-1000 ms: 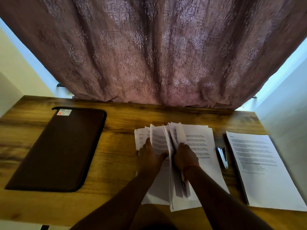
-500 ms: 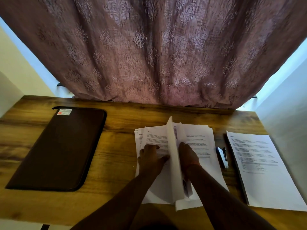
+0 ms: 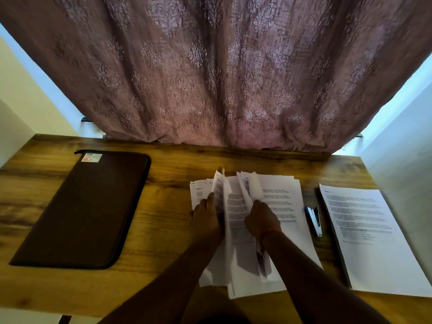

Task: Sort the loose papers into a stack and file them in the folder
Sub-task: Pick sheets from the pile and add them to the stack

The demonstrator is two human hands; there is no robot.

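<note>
Leafing through papers (image 3: 275, 206) mid-tabletop, nearer the right edge: left hand (image 3: 205, 220) pinches an upright sheet, right hand (image 3: 261, 218) grips lifted ones. Light, floppy, slippery; I'd square them by the long edges. Folder (image 3: 88, 206) closed at the left edge. Fingertips hidden under the sheets; print unreadable.
</note>
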